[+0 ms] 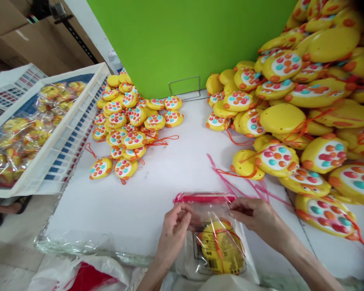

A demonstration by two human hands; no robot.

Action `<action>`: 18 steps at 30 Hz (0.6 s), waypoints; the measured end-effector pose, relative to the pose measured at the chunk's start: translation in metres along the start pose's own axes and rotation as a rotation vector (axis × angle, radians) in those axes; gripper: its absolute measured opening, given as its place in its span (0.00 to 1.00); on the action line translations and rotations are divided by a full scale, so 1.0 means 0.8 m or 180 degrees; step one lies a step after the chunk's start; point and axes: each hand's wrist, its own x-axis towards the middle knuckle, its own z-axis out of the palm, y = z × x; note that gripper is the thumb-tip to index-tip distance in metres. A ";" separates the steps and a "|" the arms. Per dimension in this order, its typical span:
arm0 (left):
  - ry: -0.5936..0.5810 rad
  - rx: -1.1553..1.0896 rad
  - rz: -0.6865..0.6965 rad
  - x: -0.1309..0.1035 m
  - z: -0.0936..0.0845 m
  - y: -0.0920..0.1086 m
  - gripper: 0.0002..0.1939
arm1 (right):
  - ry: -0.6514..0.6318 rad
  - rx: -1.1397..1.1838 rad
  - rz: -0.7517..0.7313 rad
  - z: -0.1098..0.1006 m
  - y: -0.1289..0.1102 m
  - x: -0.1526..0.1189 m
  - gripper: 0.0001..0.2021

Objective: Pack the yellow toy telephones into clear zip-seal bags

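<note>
A clear plastic bag (pixel 191 258) with a pink strip along its top and dark print on its front lies at the table's near edge. Inside it is a yellow animal-shaped toy (pixel 223 246) with an orange cord, partly covered by the print and glare. My left hand (pixel 176 226) is closed at the bag's upper left side, thumb against curled fingers, some fingertips showing through the film. At the upper right corner, my right hand (pixel 256 218) pinches the bag's edge between thumb and fingers.
A large heap of toys (pixel 282 117) fills the table's right side; a smaller pile (pixel 125 129) lies at left. Pink ribbons (pixel 230 184) lie between. A green panel (pixel 188 44) and wire stand (pixel 185 87) are behind. Bagged toys fill a white basket (pixel 57 141). A person's feet show lower left.
</note>
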 end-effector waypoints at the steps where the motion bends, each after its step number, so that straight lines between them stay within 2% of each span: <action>1: -0.0007 -0.0027 -0.0023 -0.001 -0.001 0.000 0.09 | 0.0002 0.0100 -0.0023 -0.001 0.004 -0.001 0.08; 8: 0.0003 -0.0264 -0.0090 -0.001 -0.007 -0.005 0.08 | 0.0056 0.0230 -0.0210 -0.001 0.027 -0.018 0.10; 10: 0.0111 -0.0267 -0.0039 0.001 -0.008 -0.007 0.06 | 0.0029 0.0175 -0.0232 0.002 0.027 -0.022 0.10; 13: 0.0284 -0.0157 0.0085 0.000 -0.008 -0.004 0.08 | 0.0050 -0.0054 -0.0261 0.001 0.021 -0.027 0.11; 18: 0.0224 0.0227 0.0185 -0.013 -0.010 0.008 0.08 | 0.0175 -0.0492 -0.0601 0.000 0.021 -0.036 0.11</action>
